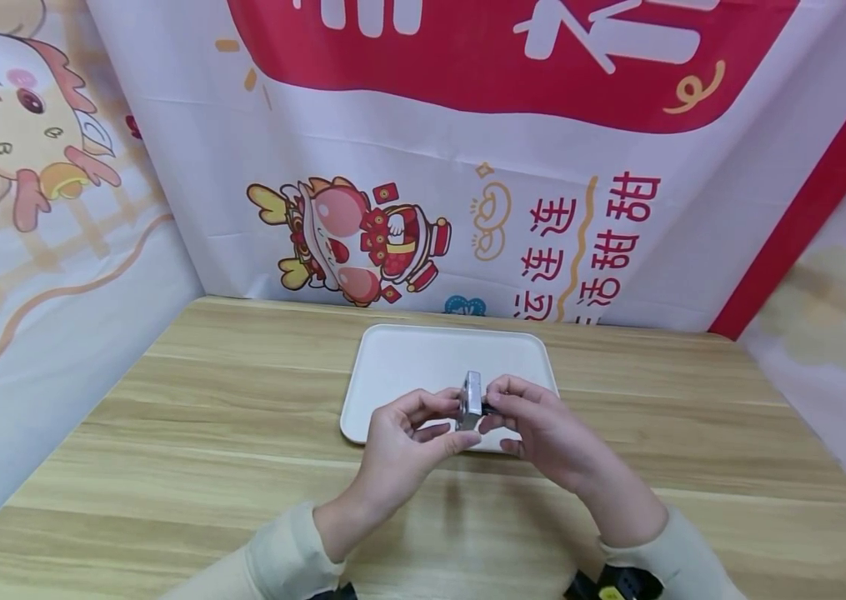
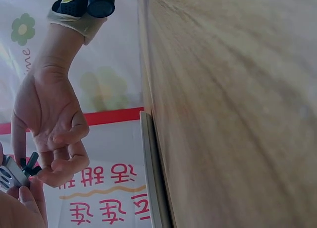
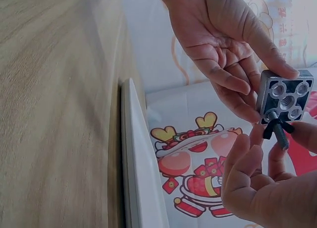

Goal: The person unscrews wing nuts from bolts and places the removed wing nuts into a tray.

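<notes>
A small square metal block (image 1: 472, 400) is held upright in my left hand (image 1: 407, 442), between thumb and fingers, above the tray's near edge. In the right wrist view its face shows a large threaded centre hole and smaller round holes towards the corners. From one corner hole sticks a threaded bolt (image 3: 282, 140), carrying a black wing nut (image 3: 277, 125) close to the block's face. My right hand (image 1: 543, 421) pinches the wing nut with thumb and fingertips; its other fingers curl loosely below.
A white rectangular tray (image 1: 407, 358) lies on the wood-grain table (image 1: 242, 417), beneath and beyond the hands. A printed cloth backdrop (image 1: 407, 142) hangs along the table's far edge, with cloth panels at both sides. Black devices (image 1: 621, 583) are strapped at the wrists.
</notes>
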A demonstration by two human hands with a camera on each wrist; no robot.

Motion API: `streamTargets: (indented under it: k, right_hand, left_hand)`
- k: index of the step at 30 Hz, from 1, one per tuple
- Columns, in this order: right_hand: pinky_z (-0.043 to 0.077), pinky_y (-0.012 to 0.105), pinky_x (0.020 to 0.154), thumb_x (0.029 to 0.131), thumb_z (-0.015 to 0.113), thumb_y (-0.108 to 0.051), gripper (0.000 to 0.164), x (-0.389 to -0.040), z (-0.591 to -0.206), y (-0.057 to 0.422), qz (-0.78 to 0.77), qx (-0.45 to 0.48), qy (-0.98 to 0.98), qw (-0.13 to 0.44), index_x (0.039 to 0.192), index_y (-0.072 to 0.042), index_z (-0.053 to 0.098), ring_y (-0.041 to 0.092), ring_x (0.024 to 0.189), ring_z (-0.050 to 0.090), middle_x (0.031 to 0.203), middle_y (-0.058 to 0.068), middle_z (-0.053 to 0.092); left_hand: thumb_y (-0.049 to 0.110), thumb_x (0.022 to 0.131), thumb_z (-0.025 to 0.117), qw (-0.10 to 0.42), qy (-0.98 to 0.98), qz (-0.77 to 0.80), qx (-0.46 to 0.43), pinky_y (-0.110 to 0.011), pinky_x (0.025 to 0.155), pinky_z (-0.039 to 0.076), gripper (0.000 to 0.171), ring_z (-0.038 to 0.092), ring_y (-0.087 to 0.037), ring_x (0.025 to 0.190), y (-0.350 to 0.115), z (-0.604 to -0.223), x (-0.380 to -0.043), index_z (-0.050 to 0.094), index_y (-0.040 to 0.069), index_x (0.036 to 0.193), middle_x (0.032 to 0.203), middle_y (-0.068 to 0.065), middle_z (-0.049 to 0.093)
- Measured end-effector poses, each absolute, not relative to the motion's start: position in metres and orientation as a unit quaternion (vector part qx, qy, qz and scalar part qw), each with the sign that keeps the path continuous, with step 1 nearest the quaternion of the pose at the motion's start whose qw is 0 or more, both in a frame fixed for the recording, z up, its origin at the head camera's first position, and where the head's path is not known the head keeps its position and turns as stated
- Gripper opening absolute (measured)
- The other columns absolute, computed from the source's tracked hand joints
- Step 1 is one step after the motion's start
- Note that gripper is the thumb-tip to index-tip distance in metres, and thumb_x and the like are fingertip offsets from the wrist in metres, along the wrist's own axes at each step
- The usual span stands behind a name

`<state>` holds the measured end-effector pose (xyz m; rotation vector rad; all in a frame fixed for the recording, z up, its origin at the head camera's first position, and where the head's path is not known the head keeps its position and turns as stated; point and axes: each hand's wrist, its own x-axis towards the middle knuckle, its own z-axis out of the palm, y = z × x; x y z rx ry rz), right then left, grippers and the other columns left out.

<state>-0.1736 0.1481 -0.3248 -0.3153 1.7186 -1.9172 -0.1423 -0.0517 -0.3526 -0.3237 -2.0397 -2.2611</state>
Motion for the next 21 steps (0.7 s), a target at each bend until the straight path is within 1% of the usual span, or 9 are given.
streamTargets:
  k: [3,5,8,11,13,16,17,19,21]
  right_hand:
    - [0.037,0.032,0.078,0.103,0.053,-0.024,0.006,-0.1729,-0.3252,0.1475,-0.702,-0.113,0.654,0.258,0.102,-0.023,0.059,0.010,0.093,0.060,0.092,-0.008,0.064]
    - [0.038,0.031,0.078,0.101,0.055,-0.022,0.006,-0.1729,-0.3257,0.1469,-0.693,-0.116,0.666,0.250,0.106,-0.021,0.059,0.011,0.093,0.059,0.096,-0.006,0.063]
    - [0.040,0.030,0.077,0.099,0.059,-0.019,0.006,-0.1733,-0.3274,0.1456,-0.680,-0.119,0.684,0.237,0.105,-0.019,0.059,0.012,0.093,0.059,0.099,-0.004,0.062]
    - [0.041,0.032,0.078,0.097,0.063,-0.018,0.008,-0.1737,-0.3288,0.1440,-0.669,-0.117,0.700,0.220,0.104,-0.019,0.060,0.012,0.092,0.059,0.098,-0.004,0.062]
    - [0.042,0.033,0.080,0.096,0.064,-0.018,0.009,-0.1736,-0.3288,0.1437,-0.667,-0.113,0.704,0.213,0.105,-0.019,0.060,0.012,0.093,0.059,0.098,-0.004,0.062]
    - [0.042,0.033,0.081,0.100,0.058,-0.024,0.008,-0.1740,-0.3278,0.1455,-0.672,-0.121,0.696,0.223,0.107,-0.022,0.062,0.011,0.093,0.060,0.098,-0.006,0.064]
    - [0.042,0.033,0.081,0.102,0.054,-0.028,0.010,-0.1741,-0.3271,0.1464,-0.674,-0.125,0.691,0.230,0.107,-0.023,0.062,0.011,0.093,0.060,0.098,-0.006,0.064]
    - [0.041,0.032,0.081,0.105,0.046,-0.037,0.020,-0.1749,-0.3263,0.1483,-0.680,-0.131,0.678,0.248,0.107,-0.026,0.062,0.010,0.093,0.060,0.096,-0.007,0.065]
    - [0.041,0.032,0.081,0.106,0.039,-0.047,0.031,-0.1758,-0.3260,0.1492,-0.682,-0.129,0.669,0.267,0.104,-0.026,0.062,0.010,0.091,0.060,0.092,-0.008,0.065]
  left_hand:
    - [0.002,0.073,0.086,0.046,-0.665,-0.738,-0.102,-0.025,0.089,0.059,0.034,0.068,-0.019,0.113,-0.0514,-0.3520,-0.1432,0.068,-0.003,0.102,0.122,-0.011,0.072]
    - [-0.001,0.073,0.086,0.052,-0.664,-0.739,-0.100,-0.026,0.089,0.059,0.033,0.068,-0.019,0.112,-0.0513,-0.3513,-0.1437,0.068,-0.004,0.101,0.121,-0.012,0.072]
    - [-0.004,0.073,0.084,0.057,-0.662,-0.741,-0.100,-0.029,0.090,0.060,0.033,0.068,-0.018,0.112,-0.0518,-0.3504,-0.1443,0.068,-0.005,0.101,0.120,-0.014,0.072]
    - [-0.004,0.073,0.084,0.057,-0.658,-0.744,-0.104,-0.034,0.092,0.059,0.032,0.068,-0.018,0.112,-0.0524,-0.3494,-0.1445,0.067,-0.006,0.101,0.121,-0.015,0.071]
    - [-0.003,0.074,0.084,0.055,-0.658,-0.744,-0.103,-0.037,0.093,0.058,0.033,0.068,-0.018,0.113,-0.0528,-0.3486,-0.1443,0.067,-0.005,0.102,0.121,-0.014,0.071]
    - [-0.003,0.074,0.084,0.054,-0.658,-0.744,-0.103,-0.035,0.092,0.059,0.032,0.068,-0.020,0.113,-0.0532,-0.3487,-0.1443,0.067,-0.005,0.101,0.121,-0.014,0.071]
    - [-0.003,0.074,0.084,0.053,-0.659,-0.743,-0.103,-0.034,0.092,0.059,0.033,0.068,-0.020,0.114,-0.0533,-0.3488,-0.1444,0.067,-0.005,0.101,0.122,-0.014,0.071]
    - [-0.002,0.073,0.085,0.053,-0.660,-0.742,-0.104,-0.031,0.090,0.060,0.033,0.068,-0.021,0.114,-0.0534,-0.3489,-0.1443,0.067,-0.006,0.101,0.122,-0.014,0.071]
    - [-0.002,0.073,0.085,0.053,-0.660,-0.742,-0.105,-0.029,0.090,0.060,0.033,0.067,-0.022,0.114,-0.0535,-0.3491,-0.1438,0.067,-0.006,0.101,0.123,-0.014,0.071]
